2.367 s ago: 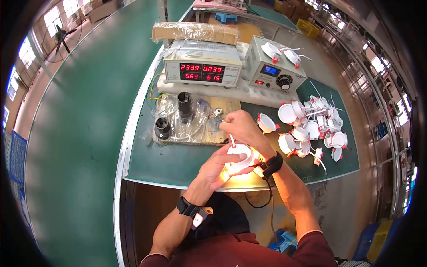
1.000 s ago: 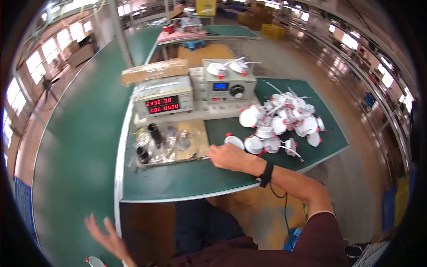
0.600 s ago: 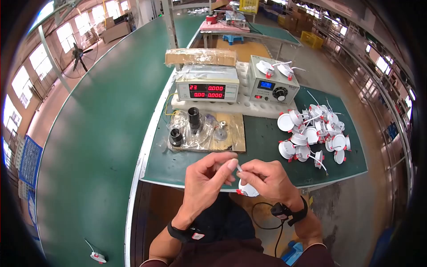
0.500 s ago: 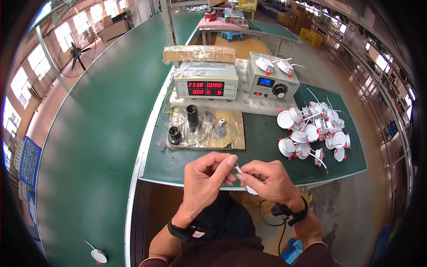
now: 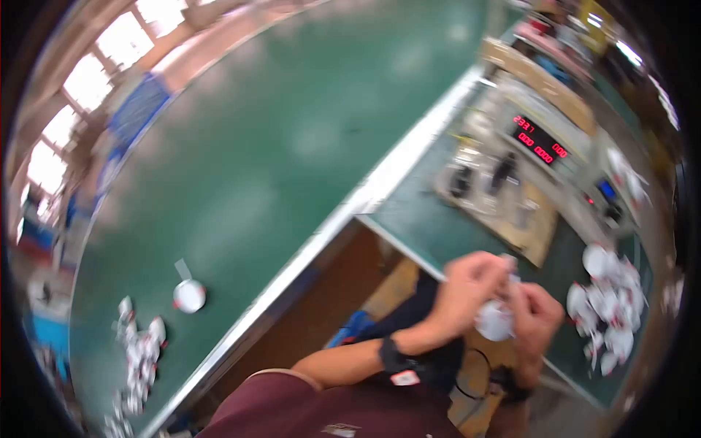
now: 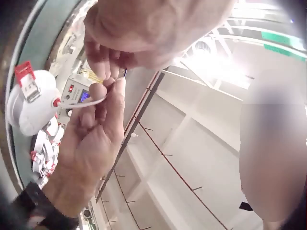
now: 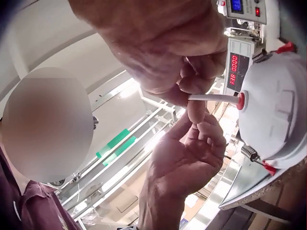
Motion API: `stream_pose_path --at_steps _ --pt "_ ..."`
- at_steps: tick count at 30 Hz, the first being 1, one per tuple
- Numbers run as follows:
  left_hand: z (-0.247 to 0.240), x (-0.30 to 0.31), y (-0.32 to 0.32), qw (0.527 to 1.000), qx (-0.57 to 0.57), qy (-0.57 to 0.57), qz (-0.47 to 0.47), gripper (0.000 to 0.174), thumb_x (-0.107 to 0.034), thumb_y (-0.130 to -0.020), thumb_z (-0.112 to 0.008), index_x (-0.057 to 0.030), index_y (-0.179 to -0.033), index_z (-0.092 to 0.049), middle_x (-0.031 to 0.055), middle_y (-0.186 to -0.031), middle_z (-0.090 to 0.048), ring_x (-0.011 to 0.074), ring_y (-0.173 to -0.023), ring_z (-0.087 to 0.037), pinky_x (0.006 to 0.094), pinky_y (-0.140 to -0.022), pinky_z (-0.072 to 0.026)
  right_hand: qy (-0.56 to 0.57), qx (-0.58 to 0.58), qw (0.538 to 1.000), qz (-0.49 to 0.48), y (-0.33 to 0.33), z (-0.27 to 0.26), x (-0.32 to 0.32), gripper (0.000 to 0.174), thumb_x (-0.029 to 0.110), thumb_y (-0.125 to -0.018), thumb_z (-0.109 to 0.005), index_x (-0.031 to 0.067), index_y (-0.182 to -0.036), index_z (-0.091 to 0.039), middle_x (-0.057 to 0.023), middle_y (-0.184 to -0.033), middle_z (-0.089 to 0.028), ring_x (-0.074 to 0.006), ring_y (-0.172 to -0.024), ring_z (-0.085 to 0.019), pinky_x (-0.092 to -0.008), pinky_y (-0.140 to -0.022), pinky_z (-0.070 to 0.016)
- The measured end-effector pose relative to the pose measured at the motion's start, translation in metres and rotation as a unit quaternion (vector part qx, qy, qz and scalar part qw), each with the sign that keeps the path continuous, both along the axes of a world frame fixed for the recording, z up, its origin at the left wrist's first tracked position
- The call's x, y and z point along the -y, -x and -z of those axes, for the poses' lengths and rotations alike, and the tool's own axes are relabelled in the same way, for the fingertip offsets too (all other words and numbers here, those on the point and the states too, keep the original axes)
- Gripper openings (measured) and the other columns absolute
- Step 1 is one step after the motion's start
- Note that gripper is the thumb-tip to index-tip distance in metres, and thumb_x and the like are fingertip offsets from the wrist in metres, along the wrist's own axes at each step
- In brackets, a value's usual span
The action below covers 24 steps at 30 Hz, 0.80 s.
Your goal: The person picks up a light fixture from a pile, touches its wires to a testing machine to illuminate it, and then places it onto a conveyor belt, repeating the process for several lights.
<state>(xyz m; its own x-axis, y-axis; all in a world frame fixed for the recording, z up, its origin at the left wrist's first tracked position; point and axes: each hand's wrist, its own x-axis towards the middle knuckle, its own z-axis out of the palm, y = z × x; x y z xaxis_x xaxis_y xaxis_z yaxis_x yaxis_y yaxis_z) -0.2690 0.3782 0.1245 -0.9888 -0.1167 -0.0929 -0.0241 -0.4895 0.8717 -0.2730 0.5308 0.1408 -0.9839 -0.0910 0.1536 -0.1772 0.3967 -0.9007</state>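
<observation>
The head view is blurred and tilted. Both hands meet just in front of the bench edge (image 5: 409,252), around a small white round lamp (image 5: 494,322). In the wrist views the lamp (image 6: 29,103) (image 7: 273,110) has red spring clips and a thin white wire (image 6: 81,102) (image 7: 211,97) coming out of a red grommet. My left hand (image 5: 496,274) (image 6: 112,72) pinches the wire's free end. My right hand (image 5: 522,299) (image 7: 192,91) pinches the wire closer to the lamp, which hangs below the fingers.
A meter with red digits (image 5: 537,139) and a second instrument (image 5: 606,191) stand at the bench's back. A board with sockets (image 5: 496,197) lies before them. Several white lamps (image 5: 610,314) are piled on the right. One lamp (image 5: 189,296) and a heap (image 5: 135,350) lie on the green belt.
The head view has swung left and tilted, now showing the green belt and its lamps. Both hands still hold the lamp's wire near the bench edge.
</observation>
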Motion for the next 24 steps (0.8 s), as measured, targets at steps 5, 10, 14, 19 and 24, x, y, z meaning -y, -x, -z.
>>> stream_pose_path --at_steps 5,10,14,19,24 --pt "0.005 0.002 0.006 0.998 -0.043 0.038 0.006 0.021 -0.017 -0.101 -0.065 0.0026 -0.097 -0.07 0.0007 -0.079 -0.067 0.0045 -0.069 -0.056 0.0202 -0.062 -0.0459 0.045 0.029 0.998 -0.034 -0.004 -0.015 0.006 0.009 0.008 -0.092 -0.071 -0.0005 -0.095 -0.074 -0.005 -0.071 -0.073 -0.0044 -0.063 -0.066 -0.0224 -0.055 -0.0494" --pt "0.006 -0.01 0.0 0.996 -0.002 -0.089 0.021 0.017 -0.014 -0.1 -0.065 0.0023 -0.097 -0.069 0.0027 -0.086 -0.07 0.0053 -0.075 -0.061 0.0202 -0.066 -0.0485 0.151 0.021 0.988 0.004 -0.011 -0.007 0.01 0.012 0.005 -0.096 -0.066 -0.0039 -0.096 -0.073 -0.0058 -0.073 -0.072 -0.0045 -0.059 -0.061 -0.0194 -0.052 -0.0458" --pt "0.0 -0.026 -0.014 0.998 -0.04 0.023 -0.048 0.014 -0.011 -0.1 -0.065 0.0026 -0.102 -0.068 0.0048 -0.093 -0.07 0.0057 -0.079 -0.061 0.0226 -0.072 -0.0501 0.175 0.066 0.982 0.03 -0.013 -0.01 0.009 0.012 0.005 -0.097 -0.065 -0.0039 -0.097 -0.072 -0.0052 -0.072 -0.071 -0.0017 -0.054 -0.053 -0.0189 -0.048 -0.0388" --pt "0.021 -0.017 -0.006 0.976 -0.106 0.185 0.036 0.023 -0.016 -0.103 -0.06 0.0019 -0.116 -0.065 0.0066 -0.102 -0.069 0.01 -0.088 -0.061 0.026 -0.078 -0.0507 0.245 0.128 0.96 0.036 -0.003 -0.009 0.001 0.018 0.012 -0.1 -0.062 -0.003 -0.096 -0.071 -0.0044 -0.072 -0.069 -0.0011 -0.051 -0.047 -0.0186 -0.047 -0.0346" --pt "0.018 0.0 -0.005 0.924 -0.006 0.003 0.381 0.053 -0.015 -0.101 -0.061 0.0004 -0.146 -0.04 0.01 -0.128 -0.06 0.0169 -0.112 -0.062 0.0328 -0.09 -0.057 0.336 0.121 0.933 0.035 0.018 -0.005 -0.008 0.026 0.022 -0.103 -0.061 -0.0016 -0.096 -0.068 -0.0061 -0.072 -0.069 -0.0011 -0.05 -0.044 -0.0188 -0.046 -0.0333"
